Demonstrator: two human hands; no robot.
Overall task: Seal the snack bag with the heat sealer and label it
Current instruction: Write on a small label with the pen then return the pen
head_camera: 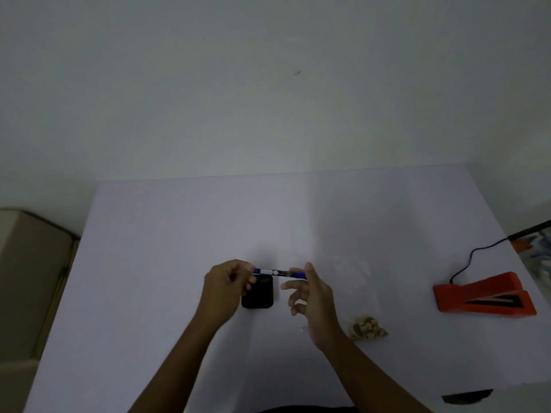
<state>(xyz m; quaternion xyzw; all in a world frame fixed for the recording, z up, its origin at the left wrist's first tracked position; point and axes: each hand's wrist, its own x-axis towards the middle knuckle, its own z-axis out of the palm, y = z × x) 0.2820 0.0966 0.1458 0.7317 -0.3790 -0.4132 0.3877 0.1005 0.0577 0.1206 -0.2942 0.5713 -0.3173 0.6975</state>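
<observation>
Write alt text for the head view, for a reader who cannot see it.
A person's left hand and right hand hold a blue pen level between them over a white table. Below the pen lies a small black object; to the right sit a clear snack bag and an orange heat sealer.

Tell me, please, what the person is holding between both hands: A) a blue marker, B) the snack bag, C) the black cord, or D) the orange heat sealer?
A: the left hand and right hand each grip an end of the blue marker, while the orange heat sealer sits untouched on the table at the right.
</observation>
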